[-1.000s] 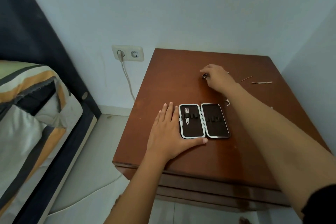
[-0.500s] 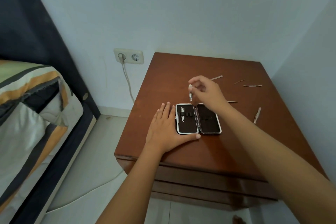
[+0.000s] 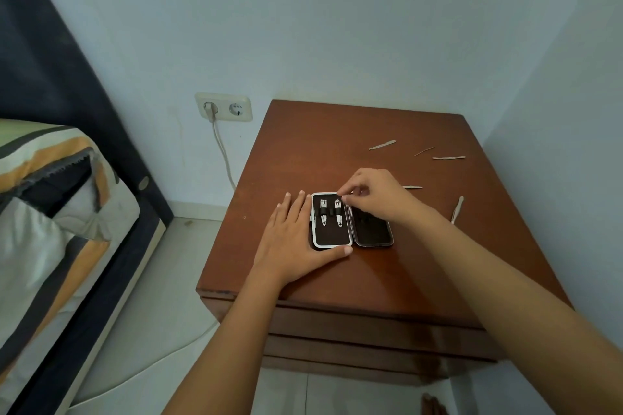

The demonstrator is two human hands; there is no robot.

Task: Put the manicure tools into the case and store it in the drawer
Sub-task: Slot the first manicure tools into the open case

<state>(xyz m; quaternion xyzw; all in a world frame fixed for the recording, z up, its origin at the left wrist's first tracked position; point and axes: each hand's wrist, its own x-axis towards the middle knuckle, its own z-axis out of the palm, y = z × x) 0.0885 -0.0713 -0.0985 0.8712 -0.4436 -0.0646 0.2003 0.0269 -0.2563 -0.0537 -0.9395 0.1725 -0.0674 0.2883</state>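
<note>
The manicure case (image 3: pixel 332 239) lies open on the brown nightstand (image 3: pixel 303 145), both halves lined in black. Its left half holds one nail clipper (image 3: pixel 323 211) and a second nail clipper (image 3: pixel 338 212) under a strap. My right hand (image 3: pixel 374 194) pinches at the top end of the second clipper. My left hand (image 3: pixel 293 239) lies flat on the table against the case's left side, thumb along its near edge. Several loose metal tools lie to the right and behind: a file (image 3: pixel 382 144), a thin pick (image 3: pixel 424 151), a pusher (image 3: pixel 448 157), tweezers (image 3: pixel 457 209).
The closed drawer fronts (image 3: pixel 371 327) face me below the tabletop. A wall socket (image 3: pixel 223 107) with a plugged cable is on the left wall. A bed with striped bedding (image 3: pixel 50 212) stands left. A wall closes in on the right.
My right hand brought a second clipper from the back of the table down to the case; it now sits under the strap beside the first. My left hand stayed put.
</note>
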